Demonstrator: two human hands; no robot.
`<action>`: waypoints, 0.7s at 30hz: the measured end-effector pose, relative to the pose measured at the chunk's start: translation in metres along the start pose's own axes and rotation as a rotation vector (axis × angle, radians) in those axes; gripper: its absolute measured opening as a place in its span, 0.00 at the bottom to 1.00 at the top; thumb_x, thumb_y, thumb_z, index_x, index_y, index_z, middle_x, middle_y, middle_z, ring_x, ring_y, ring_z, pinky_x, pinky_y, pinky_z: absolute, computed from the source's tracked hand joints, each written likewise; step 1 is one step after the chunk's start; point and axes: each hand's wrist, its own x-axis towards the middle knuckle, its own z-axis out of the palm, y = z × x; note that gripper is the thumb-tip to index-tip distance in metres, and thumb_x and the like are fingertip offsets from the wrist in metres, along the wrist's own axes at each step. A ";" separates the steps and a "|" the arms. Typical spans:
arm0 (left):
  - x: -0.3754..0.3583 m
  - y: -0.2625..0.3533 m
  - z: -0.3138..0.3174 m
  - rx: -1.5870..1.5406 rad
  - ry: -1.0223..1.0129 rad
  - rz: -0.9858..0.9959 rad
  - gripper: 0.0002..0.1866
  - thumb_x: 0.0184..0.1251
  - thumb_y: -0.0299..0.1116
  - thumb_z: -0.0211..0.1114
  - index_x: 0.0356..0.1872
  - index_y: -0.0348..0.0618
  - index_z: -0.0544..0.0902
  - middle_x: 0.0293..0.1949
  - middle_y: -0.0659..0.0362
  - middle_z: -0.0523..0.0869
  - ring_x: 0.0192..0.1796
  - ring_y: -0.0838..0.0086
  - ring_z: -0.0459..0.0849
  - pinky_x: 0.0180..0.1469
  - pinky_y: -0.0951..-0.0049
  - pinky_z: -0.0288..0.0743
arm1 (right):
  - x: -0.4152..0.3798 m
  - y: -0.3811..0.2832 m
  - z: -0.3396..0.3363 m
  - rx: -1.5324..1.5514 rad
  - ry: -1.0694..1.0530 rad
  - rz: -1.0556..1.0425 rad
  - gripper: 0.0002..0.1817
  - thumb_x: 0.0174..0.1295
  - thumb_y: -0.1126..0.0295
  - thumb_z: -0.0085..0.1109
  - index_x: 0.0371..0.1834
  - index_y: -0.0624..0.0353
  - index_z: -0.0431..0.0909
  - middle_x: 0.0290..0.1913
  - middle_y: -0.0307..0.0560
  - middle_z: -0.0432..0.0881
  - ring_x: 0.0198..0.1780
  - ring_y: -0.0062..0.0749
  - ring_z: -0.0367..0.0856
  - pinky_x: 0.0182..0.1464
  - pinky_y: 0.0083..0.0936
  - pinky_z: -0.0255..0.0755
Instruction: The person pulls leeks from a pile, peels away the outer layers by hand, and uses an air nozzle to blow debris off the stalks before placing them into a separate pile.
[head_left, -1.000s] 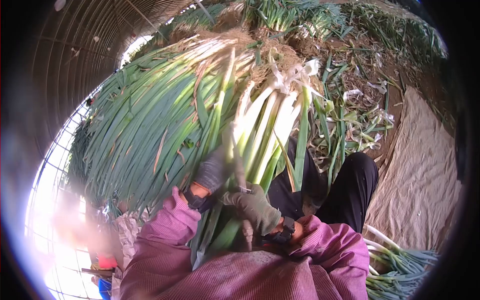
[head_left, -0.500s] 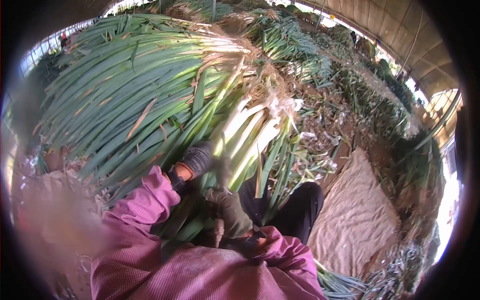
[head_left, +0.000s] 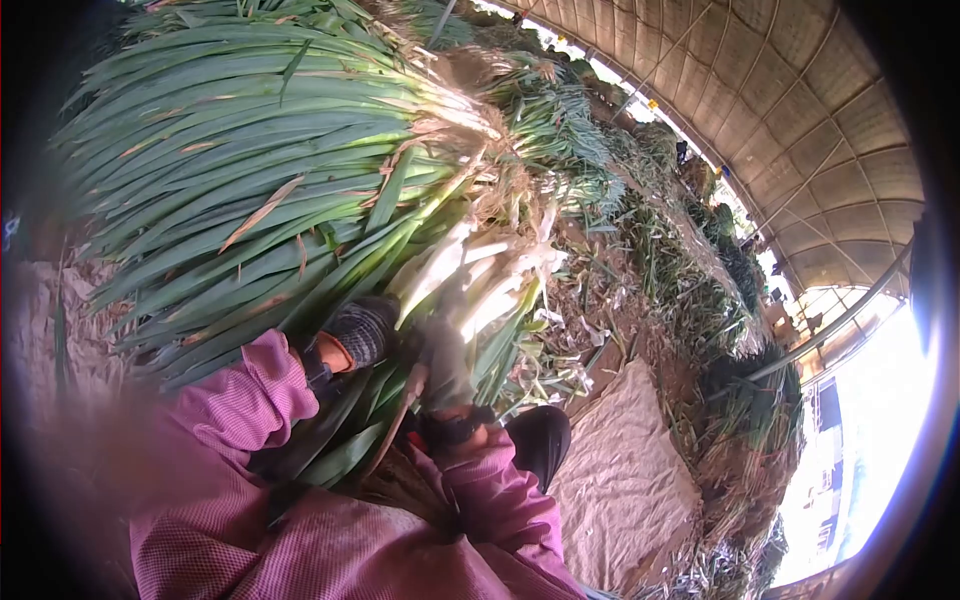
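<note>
The left hand (head_left: pixel 358 333), in a dark knit glove, is by the green leaves, just beside the white stalks (head_left: pixel 492 290). The right hand (head_left: pixel 445 355) is a blur and seems to reach up to those stalks. I cannot tell if the fingers of each hand are spread or pinching. The big heap of long green onions (head_left: pixel 250 150) lies in front, leaves to the left. A wrinkly cloth (head_left: pixel 620 480) lies on the ground to the right.
</note>
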 end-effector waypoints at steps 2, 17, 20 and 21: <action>0.001 -0.012 0.021 0.038 0.078 0.049 0.14 0.50 0.36 0.65 0.35 0.38 0.79 0.28 0.46 0.83 0.34 0.49 0.83 0.38 0.54 0.76 | 0.018 -0.010 0.001 0.005 -0.004 -0.001 0.15 0.66 0.62 0.48 0.36 0.65 0.72 0.20 0.42 0.73 0.04 0.28 0.64 0.03 0.18 0.58; 0.013 -0.009 -0.013 -0.250 -0.154 -0.237 0.20 0.46 0.38 0.70 0.37 0.33 0.80 0.34 0.41 0.82 0.39 0.48 0.82 0.43 0.56 0.75 | 0.012 0.012 -0.034 0.116 -0.219 0.162 0.08 0.67 0.64 0.49 0.34 0.55 0.72 0.24 0.34 0.70 0.22 0.21 0.68 0.25 0.18 0.62; 0.028 -0.009 -0.029 -0.350 -0.112 -0.230 0.18 0.47 0.38 0.68 0.31 0.32 0.79 0.29 0.42 0.80 0.34 0.50 0.80 0.38 0.58 0.72 | -0.013 0.012 -0.023 0.073 -0.121 0.200 0.07 0.64 0.65 0.50 0.29 0.52 0.70 0.22 0.33 0.68 0.21 0.21 0.65 0.24 0.18 0.59; 0.036 -0.009 -0.036 -0.364 -0.086 -0.198 0.17 0.48 0.38 0.68 0.30 0.31 0.79 0.28 0.43 0.79 0.33 0.50 0.79 0.37 0.58 0.72 | -0.024 0.009 -0.019 0.118 -0.143 0.169 0.09 0.61 0.63 0.52 0.26 0.52 0.70 0.21 0.33 0.66 0.20 0.21 0.63 0.23 0.18 0.58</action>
